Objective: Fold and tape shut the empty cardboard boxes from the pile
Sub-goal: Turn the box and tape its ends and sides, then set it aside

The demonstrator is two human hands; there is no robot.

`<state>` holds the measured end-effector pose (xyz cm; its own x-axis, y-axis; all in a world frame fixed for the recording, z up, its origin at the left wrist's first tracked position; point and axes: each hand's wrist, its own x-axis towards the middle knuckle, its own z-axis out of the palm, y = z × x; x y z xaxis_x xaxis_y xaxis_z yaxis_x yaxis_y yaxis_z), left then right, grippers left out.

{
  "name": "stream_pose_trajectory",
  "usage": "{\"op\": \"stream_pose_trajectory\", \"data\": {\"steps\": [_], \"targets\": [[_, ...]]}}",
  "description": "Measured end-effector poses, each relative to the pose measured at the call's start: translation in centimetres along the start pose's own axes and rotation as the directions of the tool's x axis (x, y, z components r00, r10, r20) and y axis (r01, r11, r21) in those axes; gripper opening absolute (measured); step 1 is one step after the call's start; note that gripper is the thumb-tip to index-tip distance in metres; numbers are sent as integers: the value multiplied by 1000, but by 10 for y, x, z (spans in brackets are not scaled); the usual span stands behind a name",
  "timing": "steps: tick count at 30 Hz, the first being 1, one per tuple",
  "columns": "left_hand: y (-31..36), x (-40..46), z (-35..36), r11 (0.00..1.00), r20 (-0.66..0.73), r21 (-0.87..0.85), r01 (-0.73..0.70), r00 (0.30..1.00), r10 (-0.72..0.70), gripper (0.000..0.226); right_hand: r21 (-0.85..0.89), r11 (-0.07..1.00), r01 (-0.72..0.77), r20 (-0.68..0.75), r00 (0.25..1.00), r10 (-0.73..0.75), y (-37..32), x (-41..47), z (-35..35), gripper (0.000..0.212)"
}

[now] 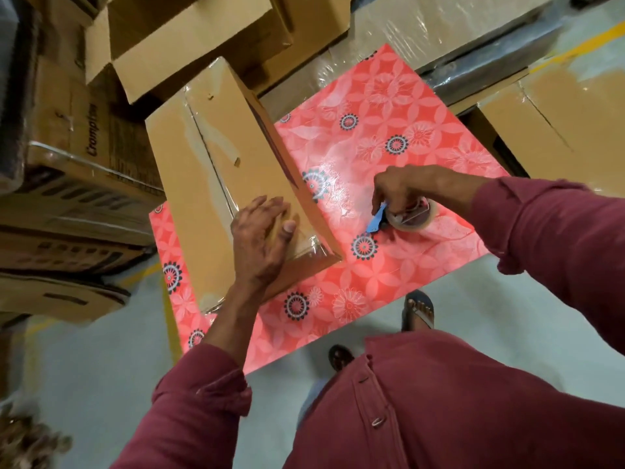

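Partly under the right hand [399,189], tape dispenser [402,216]; box [216,157] seam glare-blurred.

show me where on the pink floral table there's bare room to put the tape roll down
Free: the near strip of the table between the cardboard box and the front edge, and the far right part beyond the right hand holding the tape roll. Crowded: the left side, under the box that the left hand presses.

A warehouse is suggested: stacked cartons [77,184] at the left of the frame, wrapped boxes [439,28] at upper right, a painted concrete floor [101,384].
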<state>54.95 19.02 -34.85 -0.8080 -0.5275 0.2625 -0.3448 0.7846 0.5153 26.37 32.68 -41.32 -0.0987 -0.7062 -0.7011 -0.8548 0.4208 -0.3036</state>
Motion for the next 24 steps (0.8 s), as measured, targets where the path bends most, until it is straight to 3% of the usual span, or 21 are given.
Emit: {"op": "stream_pose_trajectory", "data": {"steps": [4, 8, 10, 12, 13, 15, 18, 24], "targets": [[-16, -31, -19, 997, -142, -65, 46, 988, -55, 46, -145, 989, -24, -123, 992, 6, -14, -9, 5, 49], [-37, -60, -49, 974, -279, -178, 142, 941, -189, 54, -229, 965, -127, -295, 954, 55, -50, -17, 11, 54], [-48, -76, -69, 913, -339, -331, 239, 873, -351, 55, -147, 983, -107, -519, 854, 16, -81, -25, 12, 47], [-67, -99, -85, 830, -398, -500, 245, 786, -472, 59, -24, 1000, 16, -752, 659, -29, -124, -37, 16, 42], [-77, -110, -91, 766, -409, -610, 205, 746, -525, 67, 15, 995, 97, -823, 567, -43, -149, -43, 18, 39], [-96, -131, -98, 567, -355, -815, 118, 672, -650, 87, 6, 977, 213, -875, 475, -98, -203, -50, 21, 36], [-113, -156, -96, 329, -195, -939, 103, 627, -755, 100, -49, 952, 303, -829, 519, -207, -276, -44, 33, 40], [-107, -190, -75, 289, -113, -949, 126, 720, -684, 98, -99, 960, 263, -687, 679, -257, -350, -33, 57, 71]]}}
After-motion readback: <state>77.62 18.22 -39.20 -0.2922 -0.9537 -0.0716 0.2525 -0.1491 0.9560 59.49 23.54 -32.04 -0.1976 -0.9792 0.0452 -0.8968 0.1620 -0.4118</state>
